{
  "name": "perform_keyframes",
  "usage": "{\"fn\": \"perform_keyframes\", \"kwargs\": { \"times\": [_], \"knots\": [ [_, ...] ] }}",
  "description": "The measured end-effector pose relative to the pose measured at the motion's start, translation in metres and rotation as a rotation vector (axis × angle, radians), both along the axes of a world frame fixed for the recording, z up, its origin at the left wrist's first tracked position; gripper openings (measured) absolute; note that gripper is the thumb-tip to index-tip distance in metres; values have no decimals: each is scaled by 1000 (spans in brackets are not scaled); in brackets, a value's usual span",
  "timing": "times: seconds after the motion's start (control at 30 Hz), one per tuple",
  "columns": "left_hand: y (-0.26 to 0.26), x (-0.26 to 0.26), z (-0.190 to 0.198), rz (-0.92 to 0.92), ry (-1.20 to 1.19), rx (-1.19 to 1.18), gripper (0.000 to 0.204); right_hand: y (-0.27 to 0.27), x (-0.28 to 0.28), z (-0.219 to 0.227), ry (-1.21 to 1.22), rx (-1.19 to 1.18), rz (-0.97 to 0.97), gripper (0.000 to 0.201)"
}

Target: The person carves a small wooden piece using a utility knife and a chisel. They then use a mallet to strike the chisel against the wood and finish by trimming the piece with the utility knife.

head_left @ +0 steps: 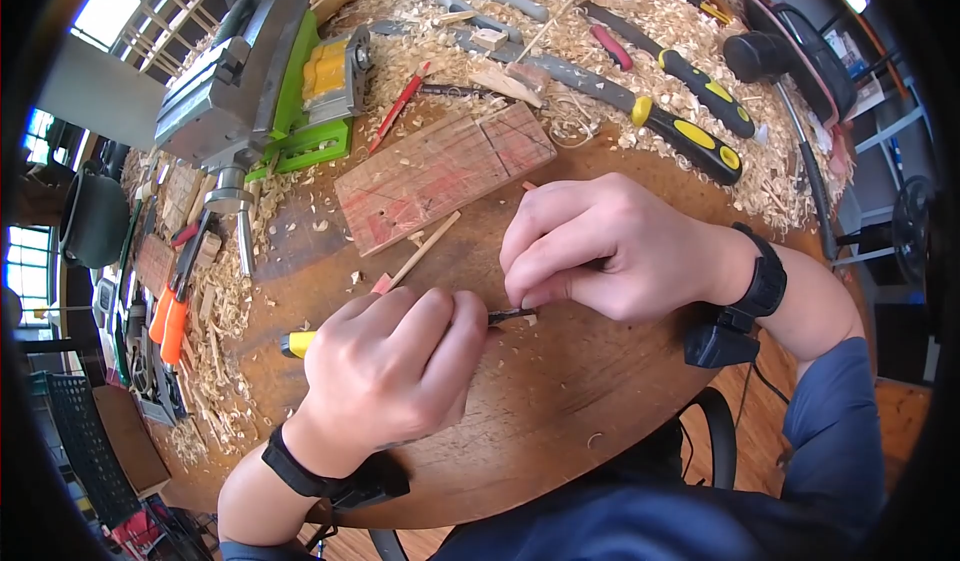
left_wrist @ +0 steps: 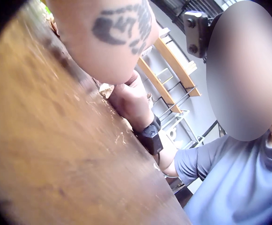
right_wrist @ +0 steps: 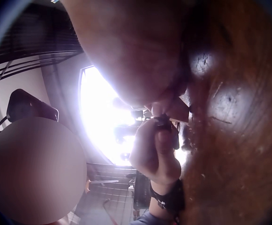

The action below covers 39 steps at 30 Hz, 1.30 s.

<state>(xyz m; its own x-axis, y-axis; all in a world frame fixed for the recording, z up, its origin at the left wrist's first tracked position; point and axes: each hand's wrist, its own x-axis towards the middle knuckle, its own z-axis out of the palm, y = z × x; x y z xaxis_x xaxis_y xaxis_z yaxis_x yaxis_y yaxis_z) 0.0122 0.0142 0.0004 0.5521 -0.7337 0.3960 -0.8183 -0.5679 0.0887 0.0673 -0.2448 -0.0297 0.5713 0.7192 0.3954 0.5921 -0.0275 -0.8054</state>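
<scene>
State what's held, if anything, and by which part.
The left hand grips a long tool, yellow-ended with a thin dark tip, around its hidden middle. Whether the right hand pinches anything cannot be told.

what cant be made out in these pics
Head view: the middle of the tool, hidden by the left grip.
Head view: whether the right grip pinches anything, hidden by its own fingers.
Left wrist view: the green patch, cut off by the top edge and blurred.
Right wrist view: dark piece beside the left grip, too shadowed and small to name.

Grey bench vise [head_left: 215, 106], orange-handled tool [head_left: 174, 331], black mallet [head_left: 754, 58], curled wood shavings [head_left: 700, 46]
</scene>
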Motion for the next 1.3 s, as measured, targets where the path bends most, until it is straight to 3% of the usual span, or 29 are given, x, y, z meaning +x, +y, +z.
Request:
{"fn": "perform_keyframes", "kwargs": {
  "times": [0.53,0.73,0.87,0.93,1.1,1.3],
  "knots": [
    [-6,-5,-3,39,20,-15,29,-2,-1,7,60,-80,-33,12],
    [-17,-12,-11,35,-94,105,22,0,-1,6,76,-93,-23,11],
    [-6,-11,-4,-17,-53,69,22,-2,3,8,55,-91,11,11],
    [-1,-8,-4,53,-48,-64,22,-2,2,8,40,-84,2,10],
    [2,-3,-6,59,-31,-80,23,-1,1,3,8,-53,-23,16],
    [-1,-1,-9,35,-92,-91,24,-1,3,4,-18,-66,-12,10]
  ]
}}
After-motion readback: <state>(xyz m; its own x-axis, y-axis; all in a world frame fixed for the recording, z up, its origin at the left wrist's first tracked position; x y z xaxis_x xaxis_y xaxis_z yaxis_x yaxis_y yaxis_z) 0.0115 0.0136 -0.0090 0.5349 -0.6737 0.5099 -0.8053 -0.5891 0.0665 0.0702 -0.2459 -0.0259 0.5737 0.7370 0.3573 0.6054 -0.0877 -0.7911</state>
